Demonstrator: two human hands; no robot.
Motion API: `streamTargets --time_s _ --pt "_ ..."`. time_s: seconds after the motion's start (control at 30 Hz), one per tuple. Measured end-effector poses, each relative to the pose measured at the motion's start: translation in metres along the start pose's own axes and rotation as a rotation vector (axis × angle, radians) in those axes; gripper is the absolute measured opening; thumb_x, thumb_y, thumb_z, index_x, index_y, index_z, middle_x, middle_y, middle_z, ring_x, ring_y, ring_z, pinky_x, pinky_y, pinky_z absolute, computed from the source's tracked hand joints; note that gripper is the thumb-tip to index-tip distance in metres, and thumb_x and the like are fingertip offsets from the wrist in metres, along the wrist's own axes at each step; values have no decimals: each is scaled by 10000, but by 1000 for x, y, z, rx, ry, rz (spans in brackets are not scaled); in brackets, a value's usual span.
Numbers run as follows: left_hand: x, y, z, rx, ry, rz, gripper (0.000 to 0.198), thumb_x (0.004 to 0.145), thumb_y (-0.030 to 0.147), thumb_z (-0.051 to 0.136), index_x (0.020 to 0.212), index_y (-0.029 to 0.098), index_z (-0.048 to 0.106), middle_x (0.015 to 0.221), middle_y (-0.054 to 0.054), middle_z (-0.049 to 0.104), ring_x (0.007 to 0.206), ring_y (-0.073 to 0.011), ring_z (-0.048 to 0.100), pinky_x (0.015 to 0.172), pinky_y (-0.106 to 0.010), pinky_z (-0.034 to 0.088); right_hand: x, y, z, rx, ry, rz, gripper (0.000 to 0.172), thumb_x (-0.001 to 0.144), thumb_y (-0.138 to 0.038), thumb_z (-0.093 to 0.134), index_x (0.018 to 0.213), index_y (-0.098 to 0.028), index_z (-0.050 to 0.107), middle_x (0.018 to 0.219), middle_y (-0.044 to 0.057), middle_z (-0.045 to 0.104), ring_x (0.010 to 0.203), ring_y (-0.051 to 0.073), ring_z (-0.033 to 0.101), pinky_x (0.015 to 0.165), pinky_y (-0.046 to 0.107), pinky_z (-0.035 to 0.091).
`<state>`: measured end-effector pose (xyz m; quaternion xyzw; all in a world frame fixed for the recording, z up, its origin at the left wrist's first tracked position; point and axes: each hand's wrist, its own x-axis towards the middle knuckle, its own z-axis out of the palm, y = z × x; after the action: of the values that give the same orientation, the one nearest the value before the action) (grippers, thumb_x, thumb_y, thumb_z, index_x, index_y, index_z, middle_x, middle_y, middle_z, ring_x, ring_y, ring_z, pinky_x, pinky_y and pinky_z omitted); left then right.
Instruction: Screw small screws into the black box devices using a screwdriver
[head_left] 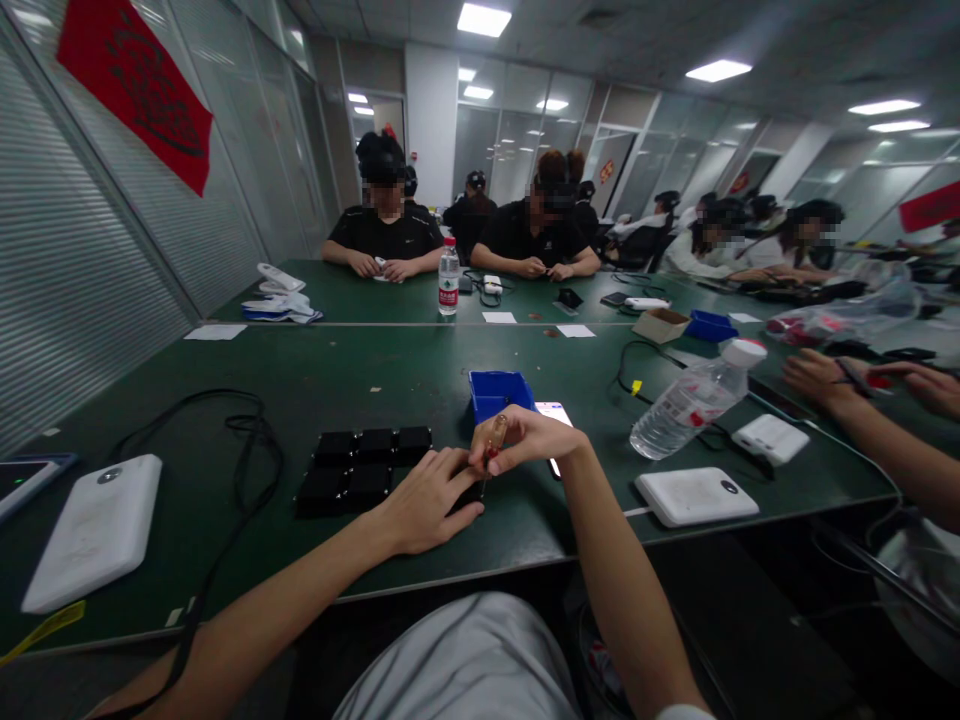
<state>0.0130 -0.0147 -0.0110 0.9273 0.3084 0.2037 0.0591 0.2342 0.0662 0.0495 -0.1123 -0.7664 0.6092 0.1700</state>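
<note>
Dark green counter [300,370], glass-walled office [517,140]. Amber-handled screwdriver [496,436] upright, pinched in right grip [529,440]; left grip [427,505] flat, open, on black square blocks [360,462].

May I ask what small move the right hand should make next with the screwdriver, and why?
Probably ease the screwdriver tip down onto the black blocks by the left hand. The right hand holds it nearly upright, tip down beside the left fingers, which rest flat on the blocks.

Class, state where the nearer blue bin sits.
Head view, centre: the blue bin stands on the green table just beyond the right hand, a phone at its right.
</note>
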Motion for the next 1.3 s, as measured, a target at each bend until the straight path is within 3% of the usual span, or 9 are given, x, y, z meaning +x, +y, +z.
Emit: streamTargets --time_s 0.13,0.3,0.37,0.73,0.97,1.1,1.3 --pt "0 0 -1 -9 -13 -7 316 1015 332 570 1276 154 582 1264 -159 589 1134 -314 560 965 -488 481 1 -2 0 -27 4 -18 238 798 -286 870 928 -104 791 911 71 737 808 134 681 747 253 546" --pt "0 1 -3 -71 -14 7 250 1025 317 567 1229 181 612 1283 -130 593 1198 -301 549 1027 -491 470 -1 4 0 94 47 7 532 733 -260 918 1209 -139 715 826 4 732 714 109 692 659 206 542" --pt "0 1 -3 -86 -7 15 242 1025 309 570 1225 182 615 1282 -125 593 1202 -296 550 1037 -491 471 -2 6 0 94 48 -9 571 733 -241 917 1249 -144 692 827 0 739 709 103 699 649 192 538" --pt "-2 -4 5 -109 74 59 224 1014 298 593 1207 188 622 1340 -137 549 1257 -299 533 1101 -496 451 -3 5 0 67 16 -1 461 832 -266 844 1234 -102 688 871 58 767 780 126 714 731 227 557" --pt "-2 -3 4 -113 37 41 237 1025 325 576 1211 187 627 1280 -140 570 1215 -308 545 1043 -498 488 2 3 1 33 -4 -20 246 825 -273 848 992 -107 778 941 83 753 805 134 691 729 243 559" --pt "-2 -2 3 -109 40 35 234 1026 323 575 1197 177 639 1272 -146 576 1208 -307 551 1034 -498 490 1 1 2 4 8 -42 205 783 -247 878 905 -108 789 951 78 735 846 138 688 733 238 561" --pt "0 -2 7 -60 69 33 237 1024 321 580 1215 193 636 1319 -136 589 1238 -308 553 1047 -506 474 -2 4 3 84 27 21 492 710 -219 926 1153 -122 735 782 -8 716 695 99 688 646 189 540"
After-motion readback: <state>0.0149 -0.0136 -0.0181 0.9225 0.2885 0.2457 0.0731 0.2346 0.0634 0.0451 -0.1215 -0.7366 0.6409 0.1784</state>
